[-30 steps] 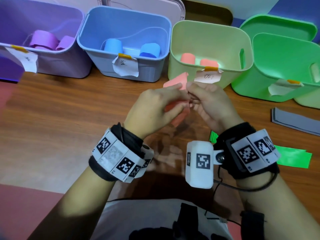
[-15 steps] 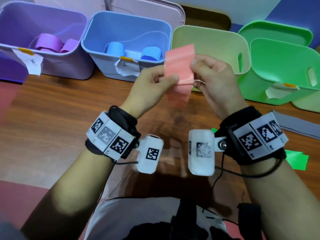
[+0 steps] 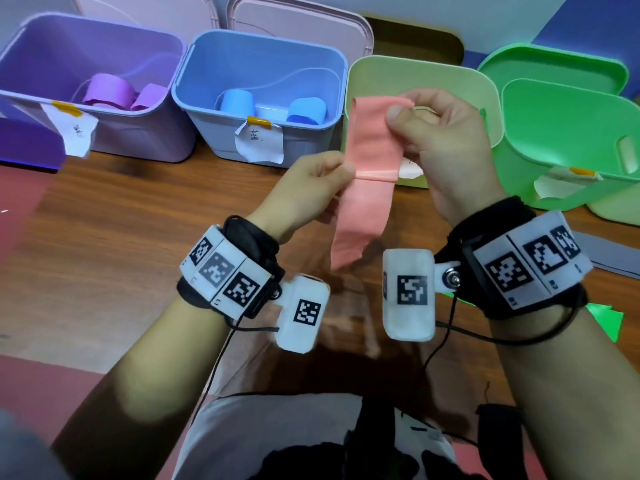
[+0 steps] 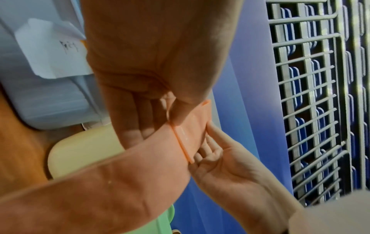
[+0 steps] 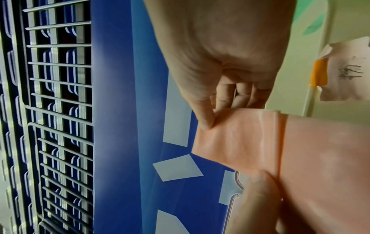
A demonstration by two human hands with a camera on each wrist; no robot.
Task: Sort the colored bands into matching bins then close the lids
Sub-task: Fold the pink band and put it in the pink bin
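Two hands pinch the pink band (image 3: 372,157), right hand (image 3: 446,147) at top edge, left hand (image 3: 308,188) at crease; likely best rolled tight before the pale-green bin (image 3: 485,98).

A wooden desk (image 3: 114,216) carries everything. Handwritten white paper labels (image 3: 258,142) hang from orange tape tabs (image 3: 259,122). At the desk's right edge lies a grey sheet (image 3: 609,252). A white wire rack (image 4: 312,95) holding blue items stands beside a blue wall (image 4: 252,63) in both wrist views.
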